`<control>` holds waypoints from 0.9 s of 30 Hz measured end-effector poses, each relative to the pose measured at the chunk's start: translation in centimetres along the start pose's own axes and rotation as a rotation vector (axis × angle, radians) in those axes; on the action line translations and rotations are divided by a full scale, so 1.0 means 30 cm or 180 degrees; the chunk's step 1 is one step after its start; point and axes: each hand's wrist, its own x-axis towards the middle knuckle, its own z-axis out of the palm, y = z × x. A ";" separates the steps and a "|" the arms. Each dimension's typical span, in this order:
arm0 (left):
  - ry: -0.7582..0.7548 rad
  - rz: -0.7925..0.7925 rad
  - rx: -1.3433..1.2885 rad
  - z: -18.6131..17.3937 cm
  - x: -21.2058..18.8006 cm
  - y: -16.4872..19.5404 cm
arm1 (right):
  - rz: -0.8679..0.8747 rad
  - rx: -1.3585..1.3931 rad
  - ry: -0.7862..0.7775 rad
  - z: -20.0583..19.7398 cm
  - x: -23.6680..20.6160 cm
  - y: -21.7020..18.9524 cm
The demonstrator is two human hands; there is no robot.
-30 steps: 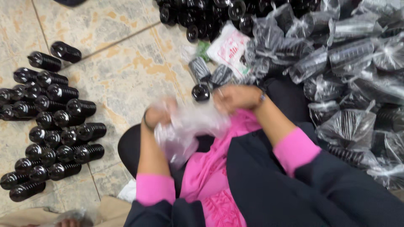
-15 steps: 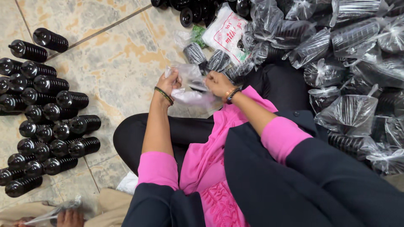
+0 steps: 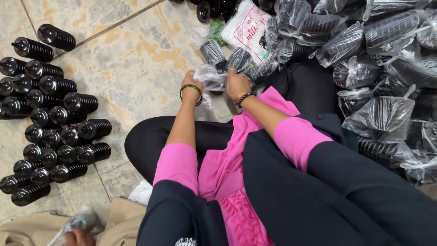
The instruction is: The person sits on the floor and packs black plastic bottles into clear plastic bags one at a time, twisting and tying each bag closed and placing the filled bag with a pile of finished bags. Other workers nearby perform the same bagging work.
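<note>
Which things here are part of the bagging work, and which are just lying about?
In hand: left hand, right hand, clear plastic bag, loose black bottles, bagged bottles.

Lying about: printed white packet, beige cloth, another person's hand.

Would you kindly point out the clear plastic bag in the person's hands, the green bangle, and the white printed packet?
clear plastic bag point(image 3: 210, 76), head view, on the crumpled film between the hands.
green bangle point(image 3: 190, 88), head view, on the band at the left wrist.
white printed packet point(image 3: 249, 28), head view, on its flat printed face.
</note>
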 end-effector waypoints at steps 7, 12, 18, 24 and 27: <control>-0.0493 -0.0863 0.1116 -0.011 0.013 -0.012 | 0.0305 -0.0425 -0.1182 0.026 -0.023 -0.073; -0.0280 -0.0572 0.1162 -0.001 0.012 -0.030 | 0.0642 0.0178 -0.0795 0.057 -0.019 -0.063; -0.0513 -0.0713 -0.0272 0.019 0.055 -0.010 | -0.0270 -0.0006 -0.0881 0.063 -0.011 -0.045; -0.0717 -0.0811 -0.3116 -0.028 0.007 0.040 | -0.0944 0.1913 0.0008 -0.039 0.011 -0.026; -0.1034 -0.0457 -0.2858 -0.084 -0.060 0.056 | -0.0837 0.2569 -0.0339 -0.121 0.020 -0.006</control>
